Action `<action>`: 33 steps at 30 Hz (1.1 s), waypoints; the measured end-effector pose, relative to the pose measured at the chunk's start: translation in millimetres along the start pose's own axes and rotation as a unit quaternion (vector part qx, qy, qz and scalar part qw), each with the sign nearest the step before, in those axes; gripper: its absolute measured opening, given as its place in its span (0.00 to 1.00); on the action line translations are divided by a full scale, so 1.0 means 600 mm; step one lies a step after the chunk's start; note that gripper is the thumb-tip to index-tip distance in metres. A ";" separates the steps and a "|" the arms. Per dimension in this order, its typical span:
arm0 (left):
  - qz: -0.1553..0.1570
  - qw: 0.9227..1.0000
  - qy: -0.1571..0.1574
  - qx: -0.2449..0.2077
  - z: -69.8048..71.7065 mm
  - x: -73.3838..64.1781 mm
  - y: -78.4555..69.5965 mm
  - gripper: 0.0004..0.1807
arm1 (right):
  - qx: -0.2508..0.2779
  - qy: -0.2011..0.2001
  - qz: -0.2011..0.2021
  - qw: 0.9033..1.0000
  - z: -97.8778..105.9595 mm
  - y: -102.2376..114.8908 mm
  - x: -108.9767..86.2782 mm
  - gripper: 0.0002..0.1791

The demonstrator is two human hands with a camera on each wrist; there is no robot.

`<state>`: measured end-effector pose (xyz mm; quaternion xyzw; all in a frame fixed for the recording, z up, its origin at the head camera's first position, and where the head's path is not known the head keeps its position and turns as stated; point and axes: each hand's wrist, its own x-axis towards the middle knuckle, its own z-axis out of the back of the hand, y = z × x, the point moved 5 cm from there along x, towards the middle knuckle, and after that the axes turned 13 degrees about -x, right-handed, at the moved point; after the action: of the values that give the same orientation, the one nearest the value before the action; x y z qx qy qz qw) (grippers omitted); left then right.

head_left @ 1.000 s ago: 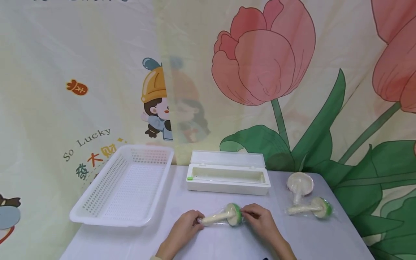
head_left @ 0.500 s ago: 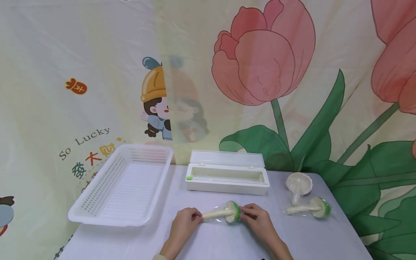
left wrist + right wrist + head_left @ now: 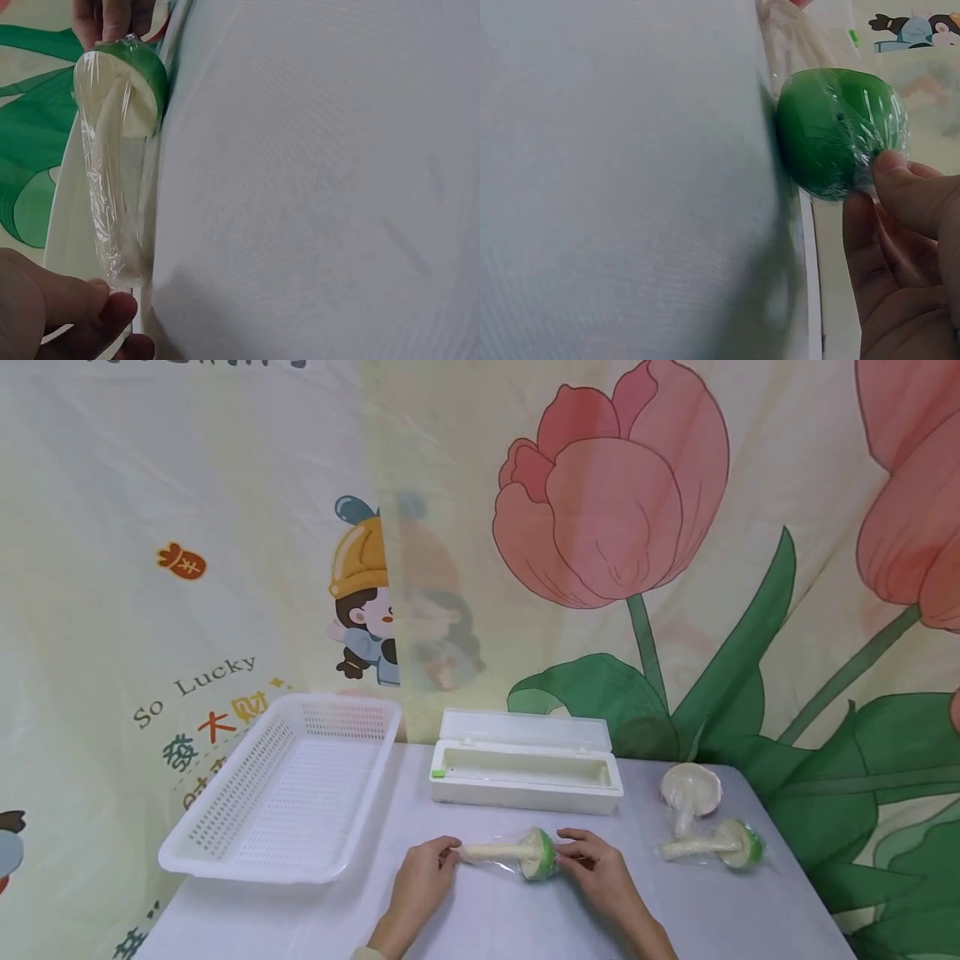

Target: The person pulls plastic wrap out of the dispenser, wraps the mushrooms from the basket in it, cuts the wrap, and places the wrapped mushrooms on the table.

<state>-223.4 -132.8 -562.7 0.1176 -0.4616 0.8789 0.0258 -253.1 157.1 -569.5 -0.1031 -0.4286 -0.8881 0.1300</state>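
A toy mushroom (image 3: 495,853) with a cream stem and green cap lies sideways in clear plastic wrap, low over the white table. My left hand (image 3: 423,877) pinches the wrap at the stem's end; the left wrist view shows thumb and fingers (image 3: 97,300) there. At the cap, my right hand (image 3: 603,872) pinches the gathered plastic between thumb and finger. In the right wrist view the green cap (image 3: 825,124) faces the camera and hides most of the stem. The mushroom is stretched lengthwise between both hands.
Behind the hands stands a long white box (image 3: 525,797) with its lid raised. A white perforated basket (image 3: 247,870) is at the left. Two more wrapped mushrooms lie at the right, a pale one (image 3: 701,789) and a green-capped one (image 3: 738,843). A printed curtain hangs behind.
The stem end has shifted slightly left with my left hand, and the mushroom lies straighter across. My right hand keeps its place by the cap, its fingers slightly shifted.
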 end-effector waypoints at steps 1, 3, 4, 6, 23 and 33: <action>-0.003 1.000 -0.001 0.003 0.000 0.000 0.000 0.06 | 0.000 0.007 -0.004 1.000 0.000 0.000 0.000 0.12; -0.008 1.000 -0.001 0.008 0.001 -0.001 0.001 0.07 | -0.002 0.024 -0.008 1.000 -0.001 0.000 -0.001 0.11; -0.009 1.000 0.001 0.012 0.002 -0.001 0.001 0.07 | -0.002 0.033 -0.009 0.999 -0.001 0.000 -0.001 0.10; -0.008 1.000 0.004 0.014 0.003 -0.001 0.002 0.08 | -0.003 0.045 -0.005 0.999 0.001 0.002 0.000 0.08; 0.008 0.994 0.034 -0.100 -0.004 -0.010 -0.005 0.05 | -0.015 0.112 -0.009 0.994 0.019 -0.002 0.003 0.03; -0.017 0.979 0.119 -0.163 -0.021 -0.024 -0.008 0.17 | 0.041 0.148 -0.061 0.986 0.025 0.000 -0.004 0.08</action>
<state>-211.0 -118.9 -568.7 0.0145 -0.5903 0.7989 0.1139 -249.9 169.3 -561.3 0.0608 -0.4460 -0.8816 0.1417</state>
